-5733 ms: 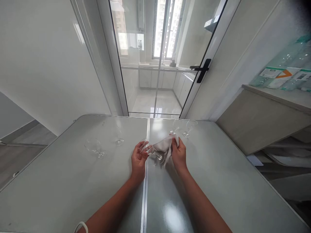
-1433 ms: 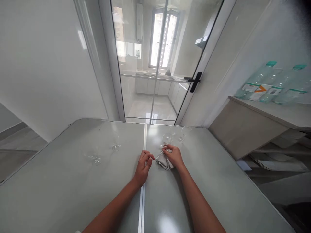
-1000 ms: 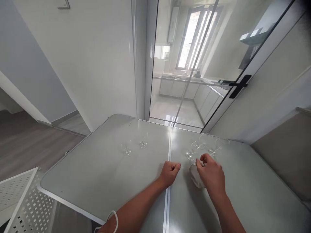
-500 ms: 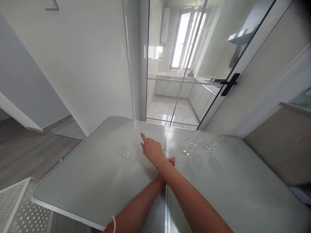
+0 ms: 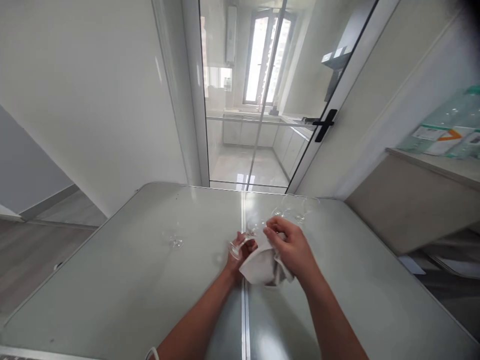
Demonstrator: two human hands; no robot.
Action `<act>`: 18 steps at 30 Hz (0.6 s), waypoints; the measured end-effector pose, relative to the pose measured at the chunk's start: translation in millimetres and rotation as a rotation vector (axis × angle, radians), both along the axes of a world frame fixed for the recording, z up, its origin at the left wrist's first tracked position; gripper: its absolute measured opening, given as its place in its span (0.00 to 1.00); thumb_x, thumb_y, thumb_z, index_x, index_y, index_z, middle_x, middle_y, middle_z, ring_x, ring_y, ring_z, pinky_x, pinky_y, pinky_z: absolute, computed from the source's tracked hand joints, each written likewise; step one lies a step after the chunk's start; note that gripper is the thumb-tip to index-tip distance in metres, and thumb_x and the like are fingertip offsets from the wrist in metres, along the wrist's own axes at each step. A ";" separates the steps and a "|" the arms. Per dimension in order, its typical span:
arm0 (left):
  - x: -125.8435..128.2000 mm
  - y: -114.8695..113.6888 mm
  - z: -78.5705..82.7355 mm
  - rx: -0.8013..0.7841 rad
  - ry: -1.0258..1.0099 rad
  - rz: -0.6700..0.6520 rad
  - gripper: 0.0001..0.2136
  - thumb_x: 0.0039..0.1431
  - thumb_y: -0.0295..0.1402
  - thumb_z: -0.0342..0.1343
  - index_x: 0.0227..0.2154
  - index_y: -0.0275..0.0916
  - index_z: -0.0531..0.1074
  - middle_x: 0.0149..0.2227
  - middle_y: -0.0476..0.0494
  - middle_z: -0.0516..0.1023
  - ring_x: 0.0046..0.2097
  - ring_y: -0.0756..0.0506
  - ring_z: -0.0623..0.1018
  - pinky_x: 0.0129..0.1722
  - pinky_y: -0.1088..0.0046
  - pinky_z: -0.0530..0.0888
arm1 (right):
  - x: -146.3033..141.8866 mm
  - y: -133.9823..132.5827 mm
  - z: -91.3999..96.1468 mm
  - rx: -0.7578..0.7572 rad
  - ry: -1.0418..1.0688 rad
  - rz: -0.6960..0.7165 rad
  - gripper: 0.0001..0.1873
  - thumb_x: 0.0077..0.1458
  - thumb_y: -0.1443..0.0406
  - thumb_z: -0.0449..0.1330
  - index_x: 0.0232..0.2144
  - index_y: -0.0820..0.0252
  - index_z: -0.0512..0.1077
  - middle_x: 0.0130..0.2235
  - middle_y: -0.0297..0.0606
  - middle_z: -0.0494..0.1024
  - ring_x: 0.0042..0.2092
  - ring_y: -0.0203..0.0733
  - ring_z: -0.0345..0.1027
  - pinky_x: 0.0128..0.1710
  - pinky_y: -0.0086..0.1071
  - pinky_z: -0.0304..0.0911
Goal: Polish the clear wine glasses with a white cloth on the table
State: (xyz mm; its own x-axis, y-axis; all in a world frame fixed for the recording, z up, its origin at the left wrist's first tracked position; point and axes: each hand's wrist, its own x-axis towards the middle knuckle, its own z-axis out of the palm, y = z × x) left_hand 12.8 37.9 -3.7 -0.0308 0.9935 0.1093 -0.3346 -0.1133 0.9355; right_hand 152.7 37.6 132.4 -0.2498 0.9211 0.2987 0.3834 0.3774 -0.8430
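My left hand (image 5: 240,252) is closed around a clear stemmed glass (image 5: 236,251), tilted over the table's middle seam, its foot toward me and to the left. A crumpled white cloth (image 5: 260,265) hangs from my right hand (image 5: 290,245), whose thumb and fingers pinch it right beside the glass bowl. Part of the bowl is hard to make out behind cloth and fingers. Another stemmed glass (image 5: 176,242) stands alone on the left half of the table. Beyond my right hand, more stemmed glasses (image 5: 300,218) are grouped, partly hidden by it.
The grey-green table (image 5: 131,280) has a metal seam down its middle. Behind its far edge is a glass door with a black handle (image 5: 325,125). At the right, plastic bottles (image 5: 442,130) stand on a ledge (image 5: 423,162). A white wall (image 5: 112,100) rises at the left.
My arms have uncrossed. My right hand has moved from the left glasses to the right and now holds the cloth. One left-side glass is now in my left hand. The view has shifted right.
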 end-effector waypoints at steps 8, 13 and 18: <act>7.7 -14.5 -0.8 -0.067 -0.223 -0.555 0.22 0.56 0.51 0.65 0.37 0.36 0.69 0.21 0.54 0.67 0.20 0.52 0.69 0.22 0.77 0.66 | 52.1 12.9 -28.8 -0.200 0.033 0.130 0.10 0.61 0.57 0.61 0.40 0.56 0.74 0.30 0.30 0.68 0.32 0.37 0.61 0.34 0.30 0.57; 8.3 -13.3 -1.8 -0.015 -0.206 -0.304 0.19 0.60 0.49 0.62 0.35 0.36 0.69 0.19 0.57 0.60 0.21 0.53 0.66 0.24 0.77 0.65 | 65.4 21.2 -57.7 -0.572 0.340 0.096 0.26 0.46 0.58 0.73 0.47 0.53 0.72 0.37 0.31 0.70 0.33 0.37 0.64 0.30 0.28 0.58; 3.6 -15.8 -0.6 -0.008 -0.166 -0.179 0.19 0.61 0.50 0.60 0.34 0.36 0.69 0.18 0.57 0.60 0.21 0.53 0.68 0.24 0.76 0.67 | 63.2 25.3 -87.0 -0.688 0.738 0.106 0.15 0.51 0.57 0.70 0.33 0.60 0.73 0.30 0.32 0.71 0.30 0.36 0.62 0.30 0.28 0.57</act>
